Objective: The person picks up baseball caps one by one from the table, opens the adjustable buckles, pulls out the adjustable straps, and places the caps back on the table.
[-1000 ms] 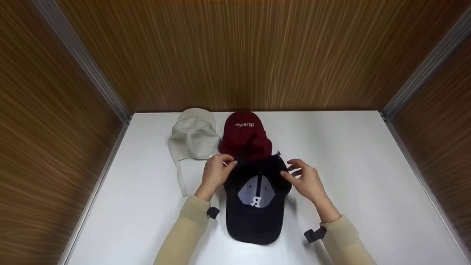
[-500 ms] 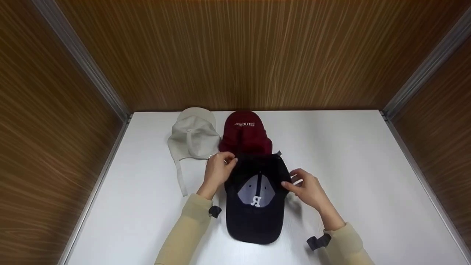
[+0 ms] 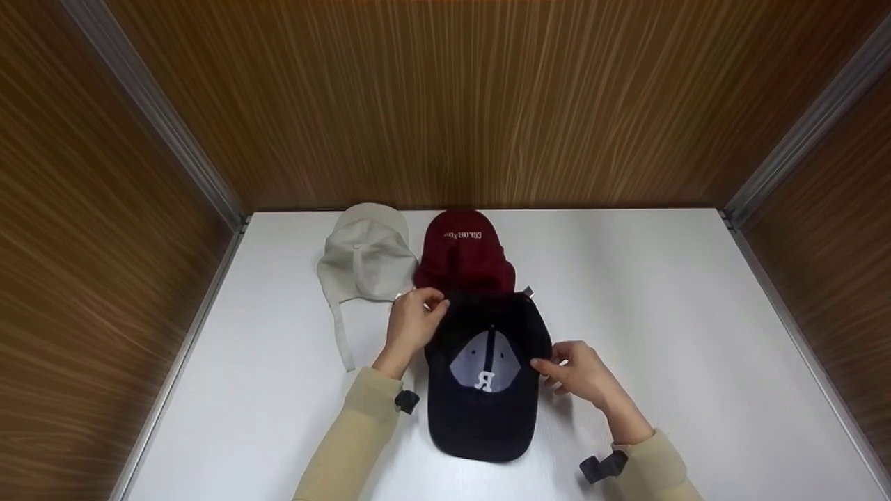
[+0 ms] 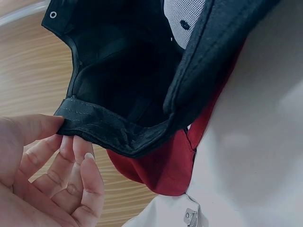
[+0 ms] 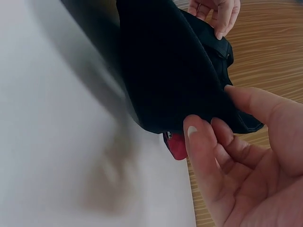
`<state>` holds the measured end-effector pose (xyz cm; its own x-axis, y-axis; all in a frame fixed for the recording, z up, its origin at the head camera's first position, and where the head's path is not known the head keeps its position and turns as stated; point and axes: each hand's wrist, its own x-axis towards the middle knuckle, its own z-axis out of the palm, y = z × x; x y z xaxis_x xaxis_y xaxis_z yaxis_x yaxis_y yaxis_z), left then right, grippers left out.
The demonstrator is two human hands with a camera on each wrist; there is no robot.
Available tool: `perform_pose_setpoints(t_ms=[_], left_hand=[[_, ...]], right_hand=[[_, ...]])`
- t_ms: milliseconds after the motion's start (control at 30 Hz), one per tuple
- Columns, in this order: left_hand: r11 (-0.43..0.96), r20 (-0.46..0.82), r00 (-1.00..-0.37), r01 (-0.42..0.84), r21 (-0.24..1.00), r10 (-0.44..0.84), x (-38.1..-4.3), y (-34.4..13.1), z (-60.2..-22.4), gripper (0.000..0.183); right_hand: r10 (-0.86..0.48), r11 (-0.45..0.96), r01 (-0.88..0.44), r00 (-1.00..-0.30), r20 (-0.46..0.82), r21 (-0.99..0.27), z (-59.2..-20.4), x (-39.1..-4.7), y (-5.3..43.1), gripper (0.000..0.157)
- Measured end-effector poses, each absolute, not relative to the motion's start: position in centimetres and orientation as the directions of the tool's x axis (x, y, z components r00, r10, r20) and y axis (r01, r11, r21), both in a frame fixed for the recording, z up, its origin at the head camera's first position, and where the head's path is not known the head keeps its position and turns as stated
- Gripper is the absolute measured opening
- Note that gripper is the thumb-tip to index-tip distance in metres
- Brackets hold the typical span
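Observation:
A black baseball cap (image 3: pixel 480 424) lies with its hollow side up and its brim toward me; a white letter shows on the pale panel inside. My left hand (image 3: pixel 412 327) pinches the cap's back edge at its left corner; the left wrist view shows thumb and fingers on the black band (image 4: pixel 99 118). With my right hand (image 3: pixel 581 376) I pinch the cap's right side edge, thumb inside and fingers outside, as the right wrist view shows. Just beyond, a dark red cap (image 3: pixel 463 254) with white lettering is partly covered by the black cap's back.
A beige cap (image 3: pixel 372 261) lies left of the red one, its strap (image 3: pixel 340 337) trailing toward me. All rest on a white table (image 3: pixel 661 292), with wood-grain panels (image 3: pixel 445 104) at the back and both sides.
My right hand has slid along the black cap's right edge toward me, from near the back corner to nearer the brim. The left hand keeps its pinch almost unmoved.

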<state>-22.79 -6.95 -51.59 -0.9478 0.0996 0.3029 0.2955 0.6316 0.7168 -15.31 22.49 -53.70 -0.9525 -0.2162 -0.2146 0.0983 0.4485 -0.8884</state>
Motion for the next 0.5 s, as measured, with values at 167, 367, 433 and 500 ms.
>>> perform_pose_setpoints(t_ms=[167, 367, 433, 500], left_hand=[[0.626, 0.298, -0.949, 0.293, 0.722, 0.101, -22.8, -6.94, -51.62, 0.007], [0.618, 0.289, -0.952, 0.288, 0.732, 0.101, -22.62, -6.93, -51.29, 0.008], [0.606, 0.288, -0.952, 0.289, 0.741, 0.102, -22.52, -6.92, -51.09, 0.008], [0.595, 0.297, -0.95, 0.297, 0.747, 0.101, -22.42, -6.92, -50.86, 0.008]], right_hand=[[-0.24, 0.418, 0.092, -0.948, -0.208, -0.904, -53.79, -15.32, 22.56, 0.019], [-0.279, 0.321, 0.113, -0.937, -0.208, -0.94, -53.64, -15.3, 22.87, 0.013], [-0.282, 0.306, 0.12, -0.936, -0.21, -0.945, -53.46, -15.29, 22.99, 0.014], [-0.28, 0.296, 0.125, -0.936, -0.211, -0.947, -53.15, -15.24, 23.06, 0.015]])
